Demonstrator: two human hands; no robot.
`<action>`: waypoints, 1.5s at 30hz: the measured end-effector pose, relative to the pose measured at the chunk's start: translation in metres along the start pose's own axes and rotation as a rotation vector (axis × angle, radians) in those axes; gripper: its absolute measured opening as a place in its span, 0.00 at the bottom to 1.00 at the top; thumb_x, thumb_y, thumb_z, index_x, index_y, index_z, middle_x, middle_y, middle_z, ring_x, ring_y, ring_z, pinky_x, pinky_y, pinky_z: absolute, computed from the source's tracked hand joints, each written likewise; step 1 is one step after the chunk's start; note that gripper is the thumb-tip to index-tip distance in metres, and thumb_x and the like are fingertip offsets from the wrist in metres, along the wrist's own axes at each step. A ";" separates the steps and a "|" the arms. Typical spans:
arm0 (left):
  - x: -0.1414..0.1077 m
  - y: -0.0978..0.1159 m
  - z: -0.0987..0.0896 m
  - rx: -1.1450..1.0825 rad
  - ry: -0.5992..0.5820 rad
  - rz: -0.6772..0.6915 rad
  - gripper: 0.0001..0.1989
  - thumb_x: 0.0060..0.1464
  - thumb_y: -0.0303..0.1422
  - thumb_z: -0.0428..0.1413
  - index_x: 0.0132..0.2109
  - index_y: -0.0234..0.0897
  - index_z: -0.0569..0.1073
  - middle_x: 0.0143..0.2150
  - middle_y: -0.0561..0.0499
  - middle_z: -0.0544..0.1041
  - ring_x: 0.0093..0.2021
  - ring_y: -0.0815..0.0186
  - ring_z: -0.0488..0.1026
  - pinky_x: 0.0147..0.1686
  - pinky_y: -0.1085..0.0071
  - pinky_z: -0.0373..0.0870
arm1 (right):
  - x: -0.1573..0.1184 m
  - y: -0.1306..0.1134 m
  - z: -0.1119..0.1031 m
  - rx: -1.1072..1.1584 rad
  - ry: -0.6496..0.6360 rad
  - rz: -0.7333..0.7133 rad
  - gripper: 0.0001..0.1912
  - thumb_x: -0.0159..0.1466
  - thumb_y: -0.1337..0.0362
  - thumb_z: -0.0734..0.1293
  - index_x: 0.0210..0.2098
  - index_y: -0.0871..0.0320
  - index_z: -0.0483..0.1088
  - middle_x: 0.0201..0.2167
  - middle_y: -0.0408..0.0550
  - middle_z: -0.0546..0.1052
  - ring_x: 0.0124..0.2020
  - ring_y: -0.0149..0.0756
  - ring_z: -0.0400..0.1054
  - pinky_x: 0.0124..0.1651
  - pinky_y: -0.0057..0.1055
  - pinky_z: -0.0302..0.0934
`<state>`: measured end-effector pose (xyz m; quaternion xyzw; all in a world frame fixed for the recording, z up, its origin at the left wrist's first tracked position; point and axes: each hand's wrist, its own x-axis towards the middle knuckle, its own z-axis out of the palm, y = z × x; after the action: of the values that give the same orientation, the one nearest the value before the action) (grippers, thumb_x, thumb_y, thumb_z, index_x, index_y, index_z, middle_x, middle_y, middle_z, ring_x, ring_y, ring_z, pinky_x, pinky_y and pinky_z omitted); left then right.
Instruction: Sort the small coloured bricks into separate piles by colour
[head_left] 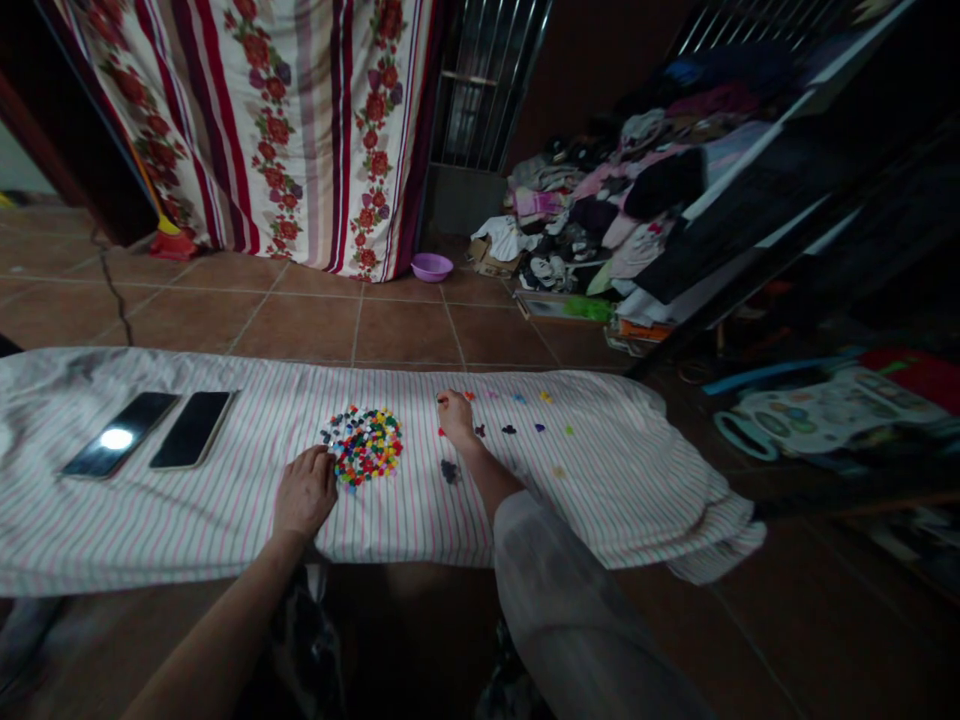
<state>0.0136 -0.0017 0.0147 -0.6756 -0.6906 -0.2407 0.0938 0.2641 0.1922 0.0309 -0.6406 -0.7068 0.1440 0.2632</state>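
A round pile of small multicoloured pieces lies on the striped cloth. My left hand rests at the pile's left edge, fingers bent together near the pieces; whatever they hold is too small to name. To the right of the pile, my right hand is pinched above the cloth, with a small dark spot at its fingertips. Around and beyond it sit small groups sorted by colour: orange, blue, yellow, black, lime green. A dark grey group lies just below my right hand.
Two phones, one with a bright reflection and another, lie at the left on the striped cloth. Beyond are a floral curtain, a purple basin, a red dustpan and heaped clothes.
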 end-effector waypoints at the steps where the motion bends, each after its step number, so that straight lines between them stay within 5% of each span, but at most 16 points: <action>1: 0.000 0.000 0.000 0.001 0.002 0.002 0.10 0.62 0.33 0.45 0.43 0.38 0.70 0.48 0.42 0.76 0.49 0.57 0.72 0.45 0.60 0.67 | 0.001 0.002 0.000 -0.002 0.003 0.006 0.17 0.60 0.78 0.59 0.40 0.59 0.76 0.40 0.50 0.79 0.43 0.34 0.72 0.49 0.28 0.62; 20: -0.001 -0.003 0.002 0.022 0.012 0.042 0.10 0.62 0.33 0.45 0.44 0.38 0.69 0.48 0.43 0.76 0.50 0.58 0.72 0.45 0.61 0.67 | 0.022 0.008 0.006 -0.101 -0.047 0.068 0.16 0.65 0.76 0.59 0.47 0.60 0.74 0.42 0.55 0.79 0.45 0.37 0.72 0.47 0.30 0.61; 37: -0.001 -0.003 0.001 0.057 0.020 0.052 0.10 0.63 0.33 0.44 0.43 0.37 0.69 0.48 0.42 0.76 0.49 0.57 0.73 0.44 0.61 0.67 | 0.001 0.013 -0.003 -0.044 -0.010 0.021 0.19 0.63 0.77 0.59 0.47 0.59 0.75 0.45 0.52 0.77 0.49 0.35 0.70 0.54 0.29 0.60; 45: 0.001 0.000 -0.002 0.027 -0.017 0.005 0.10 0.62 0.32 0.45 0.44 0.37 0.70 0.48 0.43 0.76 0.50 0.57 0.72 0.45 0.61 0.67 | -0.020 -0.007 0.000 0.069 0.019 -0.086 0.19 0.62 0.77 0.59 0.45 0.58 0.75 0.45 0.51 0.76 0.46 0.35 0.68 0.52 0.30 0.61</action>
<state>0.0132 -0.0017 0.0167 -0.6778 -0.6930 -0.2255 0.0974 0.2596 0.1714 0.0311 -0.6015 -0.7257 0.1507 0.2980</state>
